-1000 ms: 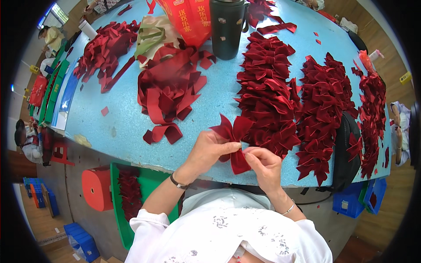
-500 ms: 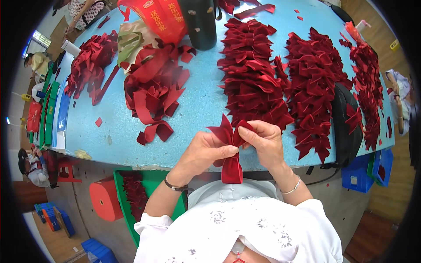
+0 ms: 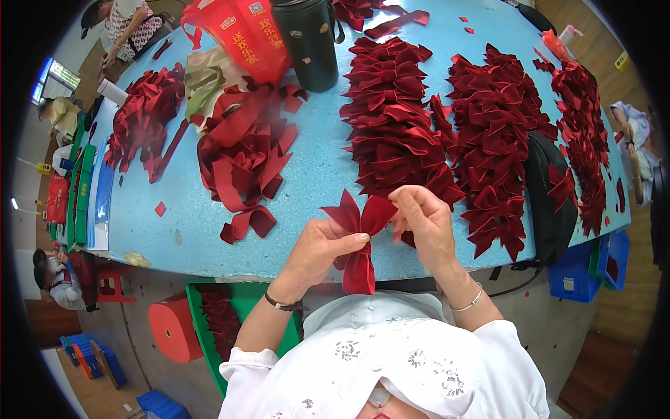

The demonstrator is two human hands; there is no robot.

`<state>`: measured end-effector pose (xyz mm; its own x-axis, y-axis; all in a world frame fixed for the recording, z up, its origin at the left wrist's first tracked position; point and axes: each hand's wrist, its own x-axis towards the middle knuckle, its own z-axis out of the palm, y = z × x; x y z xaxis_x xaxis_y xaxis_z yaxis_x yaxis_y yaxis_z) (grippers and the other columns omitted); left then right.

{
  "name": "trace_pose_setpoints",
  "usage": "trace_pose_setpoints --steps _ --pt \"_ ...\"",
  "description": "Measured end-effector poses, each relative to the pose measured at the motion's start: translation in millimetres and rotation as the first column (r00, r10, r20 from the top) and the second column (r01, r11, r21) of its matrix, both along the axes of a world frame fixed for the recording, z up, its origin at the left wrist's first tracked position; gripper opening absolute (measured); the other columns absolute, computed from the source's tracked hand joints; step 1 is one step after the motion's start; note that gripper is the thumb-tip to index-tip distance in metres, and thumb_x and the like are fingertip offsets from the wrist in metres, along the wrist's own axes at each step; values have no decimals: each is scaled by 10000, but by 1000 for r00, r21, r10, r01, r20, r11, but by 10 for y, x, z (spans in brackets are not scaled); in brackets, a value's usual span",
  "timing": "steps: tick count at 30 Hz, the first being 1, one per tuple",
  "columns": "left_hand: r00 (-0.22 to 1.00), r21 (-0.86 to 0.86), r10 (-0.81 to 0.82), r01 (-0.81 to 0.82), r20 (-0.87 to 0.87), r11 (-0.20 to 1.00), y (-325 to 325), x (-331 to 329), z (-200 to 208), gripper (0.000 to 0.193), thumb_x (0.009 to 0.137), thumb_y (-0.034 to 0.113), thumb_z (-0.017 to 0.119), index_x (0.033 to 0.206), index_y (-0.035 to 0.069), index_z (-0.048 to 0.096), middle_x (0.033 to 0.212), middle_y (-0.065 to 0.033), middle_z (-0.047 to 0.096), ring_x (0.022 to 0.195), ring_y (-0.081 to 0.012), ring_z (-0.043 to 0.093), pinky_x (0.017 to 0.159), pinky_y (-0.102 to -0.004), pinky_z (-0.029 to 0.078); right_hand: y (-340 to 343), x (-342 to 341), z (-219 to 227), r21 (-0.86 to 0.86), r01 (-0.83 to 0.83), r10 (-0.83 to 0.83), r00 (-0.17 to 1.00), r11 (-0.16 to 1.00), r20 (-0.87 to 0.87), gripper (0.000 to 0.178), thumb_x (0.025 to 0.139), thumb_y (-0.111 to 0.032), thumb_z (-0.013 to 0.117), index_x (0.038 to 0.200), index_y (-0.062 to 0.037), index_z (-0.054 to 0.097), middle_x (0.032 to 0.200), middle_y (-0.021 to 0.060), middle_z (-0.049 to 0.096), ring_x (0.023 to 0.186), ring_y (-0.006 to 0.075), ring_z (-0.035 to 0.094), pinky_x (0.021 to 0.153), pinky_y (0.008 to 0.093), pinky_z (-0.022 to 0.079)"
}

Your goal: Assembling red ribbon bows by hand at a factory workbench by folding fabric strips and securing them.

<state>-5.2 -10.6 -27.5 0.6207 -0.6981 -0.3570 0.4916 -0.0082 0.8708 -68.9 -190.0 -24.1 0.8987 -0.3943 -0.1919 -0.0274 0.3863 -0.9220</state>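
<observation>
Over the near table edge, my left hand (image 3: 317, 251) pinches a dark red velvet ribbon bow (image 3: 359, 269) at its middle, thumb on top. Two pointed ends and loops fan out from that pinch. My right hand (image 3: 426, 227) is curled at the bow's upper right loop, its fingertips bent together at the loop's outer edge; how firmly they grip is hard to see. Just beyond my hands runs a thick row of finished bows (image 3: 391, 133). Left of it lies a heap of loose red ribbon pieces (image 3: 244, 150).
On the blue table (image 3: 174, 223) stand a dark tumbler (image 3: 310, 52) and a red bag (image 3: 241, 35). More bows (image 3: 492, 140) are piled at right beside a black bag (image 3: 548, 195). Below the edge are a green bin (image 3: 255, 300) and a red roll (image 3: 174, 332). Other people sit around.
My right hand has shifted slightly up and right, away from the bow's centre. The upper right loop now stands fuller and more spread. My left hand keeps its pinch.
</observation>
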Motion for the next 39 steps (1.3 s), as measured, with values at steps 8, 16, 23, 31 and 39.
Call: trace_pose_setpoints --steps 8,16,23,31,39 --pt "990 83 -91 82 104 993 -12 13 94 178 838 157 742 833 -17 701 743 -29 666 635 -63 571 544 -215 429 22 -27 -25 -294 -108 135 988 950 72 104 885 -97 679 896 6 671 654 -1 607 530 51 544 454 194 440" --pt "990 -53 100 -95 99 994 -76 -59 156 163 839 95 728 941 -25 686 784 -26 675 677 -68 595 579 -203 458 -49 -14 85 -293 -225 209 974 929 -85 112 869 -102 698 885 4 666 745 2 630 645 41 562 539 184 449" --pt "992 75 -89 83 89 994 -58 -44 218 184 845 84 721 992 -23 694 813 -29 685 709 -59 599 610 -195 466 -87 22 139 -414 -337 382 924 846 29 88 829 -44 715 854 10 649 791 0 633 743 48 565 636 189 456" --pt "985 124 -124 109 118 986 -8 -27 153 154 849 130 713 922 -5 722 756 -9 677 652 -42 570 577 -181 446 -76 45 76 -232 -388 412 909 892 60 70 812 1 718 844 9 657 750 -15 625 697 43 552 591 196 444" --pt "994 98 -100 97 31 990 30 11 221 85 833 76 721 822 -7 705 725 -32 671 635 -66 588 570 -196 450 -70 146 87 -439 -264 327 942 859 74 71 871 -49 682 891 16 660 687 13 629 676 56 579 600 197 468"
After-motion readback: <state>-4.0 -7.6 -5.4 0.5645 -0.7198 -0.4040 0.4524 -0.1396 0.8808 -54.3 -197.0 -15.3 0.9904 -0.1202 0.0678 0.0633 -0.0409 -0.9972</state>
